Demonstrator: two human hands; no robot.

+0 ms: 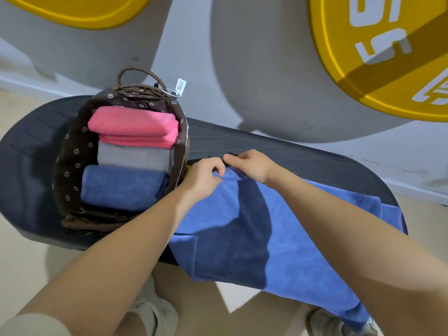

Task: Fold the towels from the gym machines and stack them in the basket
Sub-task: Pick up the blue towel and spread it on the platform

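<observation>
A blue towel [286, 229] lies spread over the black padded bench [303, 156], its near edge hanging off toward my legs. Both hands meet at its far left corner. My left hand [203, 175] pinches the towel's edge there, fingers curled. My right hand [252, 166] grips the same corner right beside it. To the left on the bench stands a brown woven basket [72, 154] with a flowered liner. Inside it lie folded towels: pink ones [135, 127] at the far end, a grey one [133, 156] in the middle, a blue one [121, 187] nearest me.
Large yellow weight plates [388, 57] lean against the grey wall behind the bench. A white tag [180, 87] hangs from the basket's handle. My shoes [155, 316] stand on the beige floor below the bench's front edge.
</observation>
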